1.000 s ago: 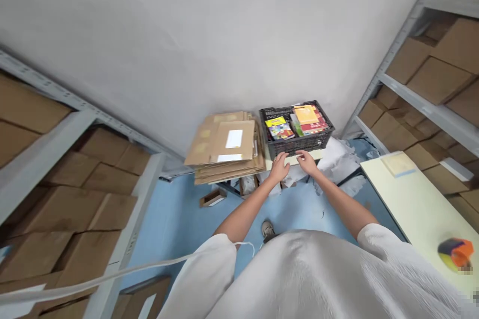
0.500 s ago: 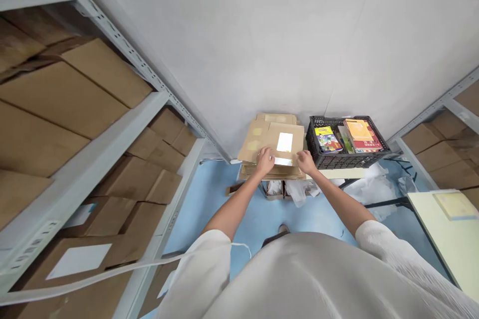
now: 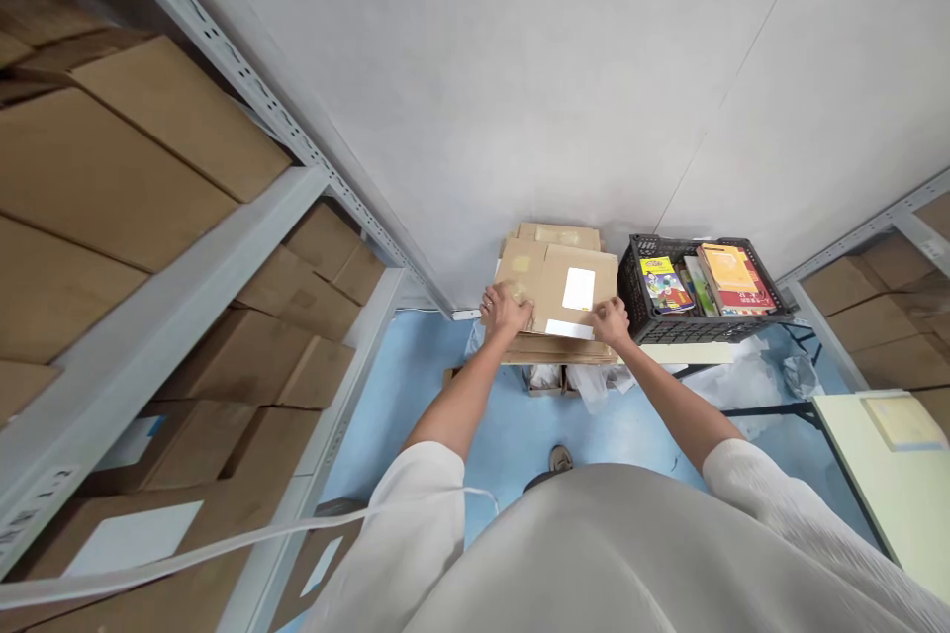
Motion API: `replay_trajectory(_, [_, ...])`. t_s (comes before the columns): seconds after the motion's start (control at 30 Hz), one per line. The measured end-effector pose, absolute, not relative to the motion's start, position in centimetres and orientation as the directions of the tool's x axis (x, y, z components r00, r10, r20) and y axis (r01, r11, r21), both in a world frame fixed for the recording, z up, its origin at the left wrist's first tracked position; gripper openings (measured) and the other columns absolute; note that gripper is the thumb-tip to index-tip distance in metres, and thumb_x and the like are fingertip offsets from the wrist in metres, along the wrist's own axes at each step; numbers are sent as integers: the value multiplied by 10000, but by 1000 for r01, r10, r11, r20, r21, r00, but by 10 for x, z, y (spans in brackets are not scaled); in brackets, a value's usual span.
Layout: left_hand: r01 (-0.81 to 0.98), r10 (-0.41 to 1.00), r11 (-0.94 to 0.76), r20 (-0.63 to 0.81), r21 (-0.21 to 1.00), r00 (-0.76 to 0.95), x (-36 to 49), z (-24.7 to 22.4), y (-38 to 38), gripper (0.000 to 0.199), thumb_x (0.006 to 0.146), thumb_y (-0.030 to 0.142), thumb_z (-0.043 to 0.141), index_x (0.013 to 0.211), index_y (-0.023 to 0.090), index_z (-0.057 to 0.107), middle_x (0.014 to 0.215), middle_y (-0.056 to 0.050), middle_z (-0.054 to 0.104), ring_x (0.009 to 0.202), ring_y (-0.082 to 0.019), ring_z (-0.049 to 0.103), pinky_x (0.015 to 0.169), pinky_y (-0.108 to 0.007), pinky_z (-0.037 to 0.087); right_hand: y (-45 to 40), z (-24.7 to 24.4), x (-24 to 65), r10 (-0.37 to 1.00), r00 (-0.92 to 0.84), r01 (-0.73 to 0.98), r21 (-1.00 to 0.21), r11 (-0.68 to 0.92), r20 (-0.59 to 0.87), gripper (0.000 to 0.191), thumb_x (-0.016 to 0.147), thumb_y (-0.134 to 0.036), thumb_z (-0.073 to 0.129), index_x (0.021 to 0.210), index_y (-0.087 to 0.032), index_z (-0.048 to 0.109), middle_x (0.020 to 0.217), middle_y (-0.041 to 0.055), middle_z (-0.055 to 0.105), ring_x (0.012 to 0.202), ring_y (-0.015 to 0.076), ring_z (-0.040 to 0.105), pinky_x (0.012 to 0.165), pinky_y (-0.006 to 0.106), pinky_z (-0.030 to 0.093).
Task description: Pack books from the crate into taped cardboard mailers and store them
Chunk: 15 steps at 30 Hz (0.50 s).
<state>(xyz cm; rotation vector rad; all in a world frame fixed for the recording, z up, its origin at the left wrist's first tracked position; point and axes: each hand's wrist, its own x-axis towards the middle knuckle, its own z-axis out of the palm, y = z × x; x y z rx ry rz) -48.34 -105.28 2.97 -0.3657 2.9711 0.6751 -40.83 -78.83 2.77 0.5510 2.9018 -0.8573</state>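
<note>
A flattened cardboard box (image 3: 558,267) with a white label and a white strip along its front lies on top of a stack of flat cardboard (image 3: 556,350). My left hand (image 3: 507,309) grips its left front corner, fingers curled over the edge. At its right front corner, my right hand (image 3: 611,320) holds the edge between thumb and fingers. Close beyond my right hand stands a black plastic crate (image 3: 672,327) with books (image 3: 723,275) in it. The undersides of both hands' grips are hidden.
Grey shelving (image 3: 297,183) full of cartons rises on the left, and more shelved cartons (image 3: 865,316) stand at the right. A pale table (image 3: 876,485) is at the lower right. Small boxes and plastic wrap (image 3: 590,384) lie beneath the stack, before the wall.
My left hand has moved left from the front edge to the box's left corner. The cardboard's left side now reaches less far out. The view has shifted slightly.
</note>
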Motion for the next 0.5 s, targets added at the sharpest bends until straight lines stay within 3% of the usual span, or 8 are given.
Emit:
replay_trajectory(0.13, [-319, -260, 849, -191, 422, -946, -481, 42, -1055, 946, 797, 620, 745, 1582, 263, 353, 1584, -226, 464, 1516, -437, 400, 1203, -606, 329, -787, 33, -409, 339, -931, 358, -531, 768, -137, 326, 938, -345, 610, 1219, -239, 735, 1501, 147, 488, 1267, 359, 541, 1096, 540, 453])
replay_trajectory(0.27, [-333, -280, 845, -184, 417, -942, -469, 56, -1061, 966, 749, 646, 792, 1553, 308, 376, 1544, -198, 458, 1476, -436, 404, 1172, -580, 349, -787, 41, -403, 358, -926, 358, -562, 745, -115, 330, 930, -345, 604, 1199, -240, 763, 1515, 140, 507, 1285, 365, 541, 1120, 560, 434])
replay_trajectory(0.5, [-279, -321, 840, 12, 466, -947, -456, 100, -1064, 905, 798, 617, 814, 1549, 328, 400, 1556, -174, 418, 1454, -423, 411, 1165, -553, 354, -781, 70, -402, 347, -937, 222, -689, 690, 45, 377, 941, -348, 550, 1241, -259, 760, 1624, 121, 458, 1410, 345, 503, 1186, 532, 405])
